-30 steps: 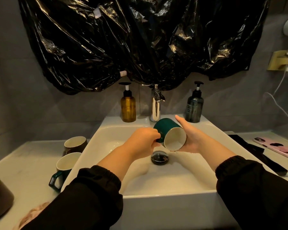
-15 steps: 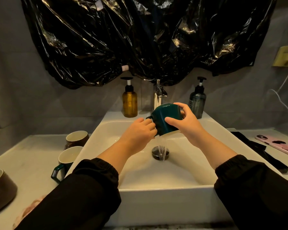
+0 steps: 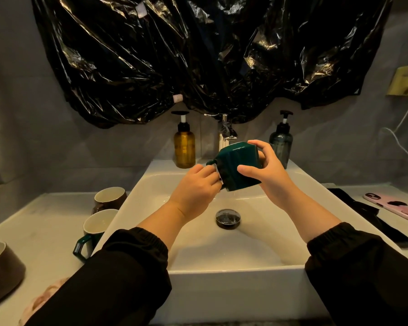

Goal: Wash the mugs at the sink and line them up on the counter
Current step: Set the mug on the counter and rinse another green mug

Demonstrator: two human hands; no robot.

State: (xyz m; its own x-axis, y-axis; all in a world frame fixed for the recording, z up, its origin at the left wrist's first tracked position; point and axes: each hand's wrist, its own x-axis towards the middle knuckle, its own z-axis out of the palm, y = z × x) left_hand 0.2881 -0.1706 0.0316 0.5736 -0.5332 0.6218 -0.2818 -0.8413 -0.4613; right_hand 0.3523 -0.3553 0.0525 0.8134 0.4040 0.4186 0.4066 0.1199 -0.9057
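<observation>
Tipped from facing the camera a second ago to mouth-down, the mug [image 3: 239, 165] no longer pours the thin stream seen half a second earlier; only a few drops show under its rim. Both hands hold it in the air over the back of the sink [image 3: 222, 270], above and behind the drain [image 3: 228, 218] and just in front of the faucet [image 3: 225, 132]. The right hand [image 3: 272, 172] clamps the body from the right, thumb across the near side, fingers curled over the upturned base. The left hand [image 3: 196, 191] sits lower left of it, fingers curled in at the handle and rim, where a sliver of pale lining shows. The mug is glossy dark green, with faceted sides and an angular handle pointing left. The sink is a white, square-edged basin, smooth, with a round dark drain. On the pale counter [image 3: 33, 231] to its left stand a brown mug [image 3: 110, 198], a second green mug [image 3: 97, 229] with cream lining close against the basin wall, and a wider brown mug [image 3: 0, 267] at the frame edge. An amber bottle [image 3: 184, 147] and a smoky grey bottle [image 3: 280, 142], both with pumps, flank the chrome faucet. Crinkled black plastic [image 3: 198, 55] hangs above. A pink phone [image 3: 393, 207] lies on the right.
</observation>
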